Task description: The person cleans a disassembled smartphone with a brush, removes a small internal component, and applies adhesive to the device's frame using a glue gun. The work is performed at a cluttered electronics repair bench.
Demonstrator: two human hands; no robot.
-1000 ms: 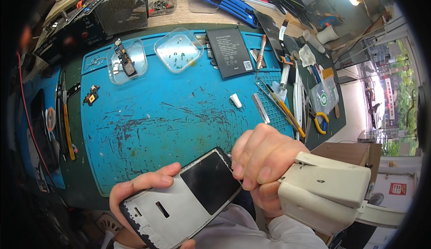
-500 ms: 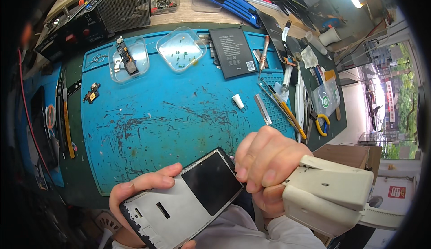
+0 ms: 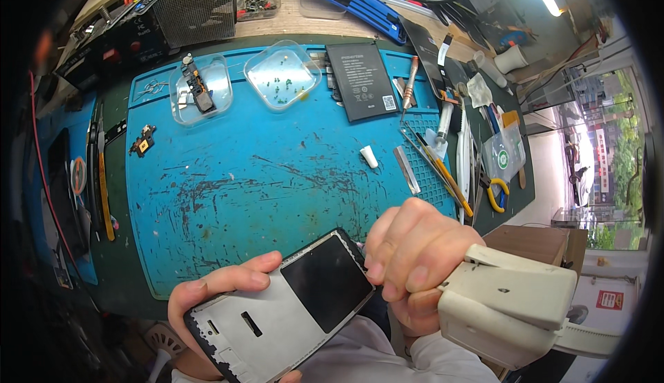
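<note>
A phone frame (image 3: 280,324) with a pale grey face and a black rectangular area is tilted close to me. My left hand (image 3: 220,290) holds it, its fingers along the left edge and the thumb tip at the lower edge. Close by the frame's right edge, the fingers of my right hand (image 3: 408,262) are curled tightly. They meet the left end of a cream boxy device (image 3: 508,307), whose ribbed tail runs to the right. What lies inside the curled fingers is hidden. Beyond my hands is a scratched blue mat (image 3: 228,162).
On the mat's far side are two clear dishes (image 3: 228,92) (image 3: 282,75) with small parts and a black battery (image 3: 361,82). A white cap (image 3: 369,157) and metal strip (image 3: 407,170) lie mid-right. Yellow-handled pliers (image 3: 496,195), tweezers (image 3: 443,175) and a screwdriver (image 3: 409,86) crowd the right.
The bench and its things appear shifted very slightly to the right in the picture. Both hands keep nearly the same pose around the phone frame and the device.
</note>
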